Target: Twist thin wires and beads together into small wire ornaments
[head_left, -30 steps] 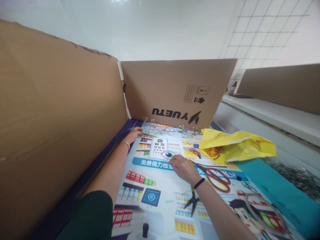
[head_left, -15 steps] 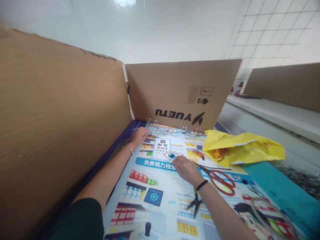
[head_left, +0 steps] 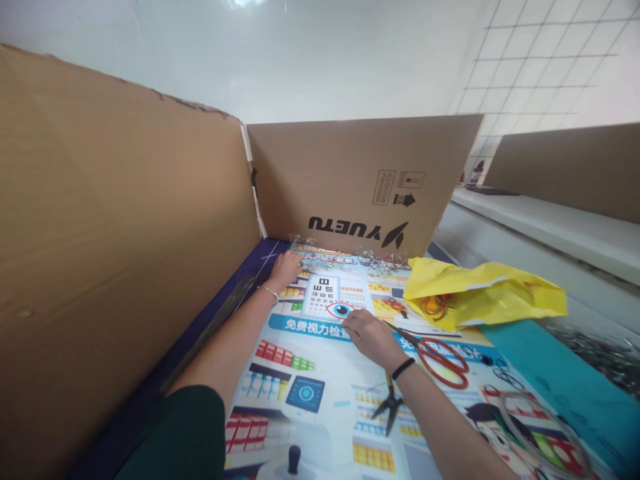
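At the far left edge of a printed poster [head_left: 320, 373], my left hand [head_left: 287, 268] rests with its fingers drawn together, close to a heap of small wire bits [head_left: 302, 240]. What its fingertips hold, if anything, is too small to make out. Over the printed eye in the poster's middle, my right hand [head_left: 369, 335] has its fingers pinched; their tips are partly hidden, and I cannot see what is between them. Orange-handled scissors [head_left: 445, 363] lie just right of it. Below its wrist are small pliers [head_left: 389, 405] with a yellow handle.
A yellow bag [head_left: 493, 293] lies open to the right, with orange loops inside. Nearer are a wire coil [head_left: 545, 433] and a teal sheet [head_left: 560, 380] beside a tangled wire pile [head_left: 600, 357]. Cardboard walls [head_left: 125, 220] stand left and behind; another wire heap [head_left: 380, 261] lies along the back.
My left hand has shifted slightly right and forward along the poster's far edge, its forearm swinging right. My right hand stays pinched at the printed eye. The tools have not moved.
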The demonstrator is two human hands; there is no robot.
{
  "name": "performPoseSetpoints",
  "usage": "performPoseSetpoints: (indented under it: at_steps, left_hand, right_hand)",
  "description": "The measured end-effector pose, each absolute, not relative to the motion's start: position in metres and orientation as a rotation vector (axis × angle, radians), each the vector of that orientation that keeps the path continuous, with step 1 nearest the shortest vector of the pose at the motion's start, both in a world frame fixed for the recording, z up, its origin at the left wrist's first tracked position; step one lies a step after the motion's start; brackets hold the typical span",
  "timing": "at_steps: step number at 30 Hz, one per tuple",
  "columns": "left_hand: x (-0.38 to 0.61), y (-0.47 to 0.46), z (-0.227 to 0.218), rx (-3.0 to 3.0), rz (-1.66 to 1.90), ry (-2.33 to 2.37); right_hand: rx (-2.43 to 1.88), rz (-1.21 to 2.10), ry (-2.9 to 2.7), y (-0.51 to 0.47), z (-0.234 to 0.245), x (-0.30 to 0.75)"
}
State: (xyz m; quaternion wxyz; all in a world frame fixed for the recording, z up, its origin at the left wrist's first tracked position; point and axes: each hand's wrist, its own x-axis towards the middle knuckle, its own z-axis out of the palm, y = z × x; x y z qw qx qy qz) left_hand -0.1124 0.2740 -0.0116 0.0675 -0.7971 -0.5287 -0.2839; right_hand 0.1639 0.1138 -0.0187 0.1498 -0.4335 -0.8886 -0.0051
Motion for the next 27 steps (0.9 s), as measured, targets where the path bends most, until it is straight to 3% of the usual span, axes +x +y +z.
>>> performPoseSetpoints:
  at_steps: [12,27]
  left_hand:
    - [-0.109,0.289,-0.007,-2.335,-0.66,-1.681]
    - [-0.096,0.31,-0.016,-2.253,-0.778,-1.743]
  right_hand:
    - [-1.221,0.015,-2.483,0.112,-0.016,0.163]
    - [-1.227,0.01,-2.475,0.114,-0.021,0.164]
